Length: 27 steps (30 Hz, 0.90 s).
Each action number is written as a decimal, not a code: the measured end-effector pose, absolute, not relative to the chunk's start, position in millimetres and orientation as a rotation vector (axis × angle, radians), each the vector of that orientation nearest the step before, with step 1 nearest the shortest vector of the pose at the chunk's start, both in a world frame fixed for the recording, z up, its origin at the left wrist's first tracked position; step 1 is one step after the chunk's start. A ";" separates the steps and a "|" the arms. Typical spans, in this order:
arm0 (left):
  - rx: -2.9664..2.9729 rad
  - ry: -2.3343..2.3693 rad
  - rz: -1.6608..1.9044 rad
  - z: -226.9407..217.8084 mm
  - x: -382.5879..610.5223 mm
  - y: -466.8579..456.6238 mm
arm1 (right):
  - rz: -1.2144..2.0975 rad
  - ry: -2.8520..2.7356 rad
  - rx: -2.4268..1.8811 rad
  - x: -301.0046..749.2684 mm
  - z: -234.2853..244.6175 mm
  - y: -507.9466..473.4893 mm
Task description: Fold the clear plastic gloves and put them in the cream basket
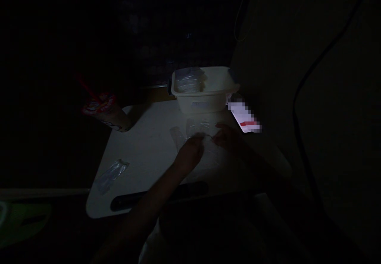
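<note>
The picture is very dark. Over the white table my left hand is closed, its fingertips pinched together. My right hand faces it from the right, fingers bent inward. Between the two sets of fingertips is something small and thin, too dim to name. Clear plastic packets lie just beyond and beneath the hands, and another clear packet sits to the left of them. Behind the hands stands a white plastic tub, with a stack of clear packets in its left part.
A cup with a red patterned lid and red straw stands at the table's left edge. A shiny plastic packet lies front left. Right of the tub is a lit phone. A dark cable hangs at right.
</note>
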<state>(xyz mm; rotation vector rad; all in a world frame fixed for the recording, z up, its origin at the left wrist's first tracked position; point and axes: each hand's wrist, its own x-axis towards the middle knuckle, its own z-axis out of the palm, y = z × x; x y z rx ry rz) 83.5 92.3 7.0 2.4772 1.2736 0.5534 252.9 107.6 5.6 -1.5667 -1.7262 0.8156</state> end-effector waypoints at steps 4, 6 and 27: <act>2.624 1.387 0.443 12.5 88.7 100.9 | 0.756 -1.849 -1.498 255.8 -9.2 99.8; 2.718 1.404 0.356 18.1 88.8 105.2 | 0.630 -1.915 -1.471 254.8 -10.2 97.3; 2.816 1.201 0.099 5.0 57.9 77.6 | -0.036 -2.672 -1.285 243.5 -10.1 69.8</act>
